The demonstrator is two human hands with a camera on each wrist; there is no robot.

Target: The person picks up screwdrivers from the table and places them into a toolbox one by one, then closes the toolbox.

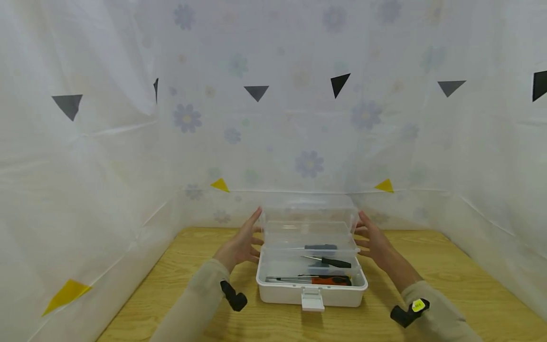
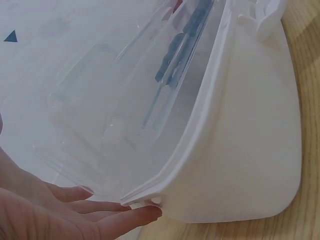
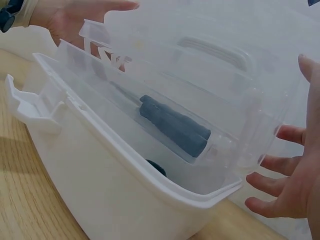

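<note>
Flanking open white plastic toolbox (image 1: 312, 285) on wooden tabletop (image 1: 448, 285), left hand (image 1: 241, 244) and right hand (image 1: 376, 242), fingers spread, grasping nothing.

Beige sleeves (image 1: 201, 289), black wrist cameras (image 1: 233, 296), 1 yellow-tagged.

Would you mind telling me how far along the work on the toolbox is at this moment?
Done: the toolbox stands open, lid raised, screwdrivers lying inside. In hand: the left hand and right hand flank the lid with straight fingers. Left: the front latch hangs unfastened.
</note>
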